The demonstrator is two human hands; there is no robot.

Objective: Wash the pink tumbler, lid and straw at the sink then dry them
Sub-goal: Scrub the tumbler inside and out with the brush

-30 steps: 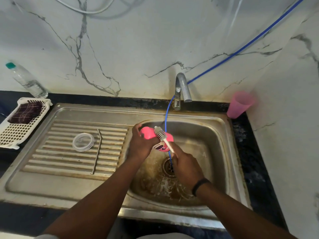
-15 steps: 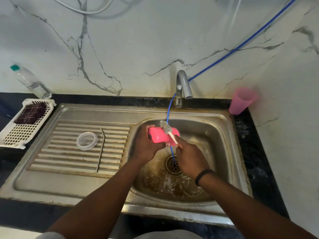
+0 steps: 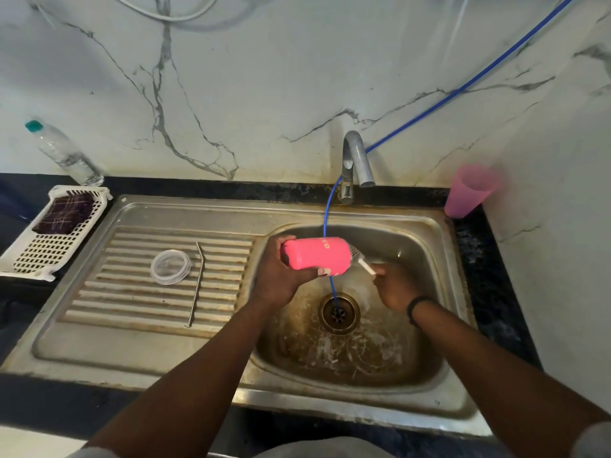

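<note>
My left hand grips the pink tumbler, which lies on its side over the sink basin with its mouth facing right. My right hand pinches the white handle of a bottle brush; the bristle end pokes into the tumbler's mouth. The clear round lid and the metal straw lie on the ribbed drainboard to the left.
A tap stands behind the basin, and a blue hose runs from the wall down into the drain. A light pink cup stands at the back right. A white basket with a dark cloth and a plastic bottle sit left.
The left hand has turned the tumbler so it lies sideways with its mouth to the right. The right hand moved right and the brush now enters the mouth.
</note>
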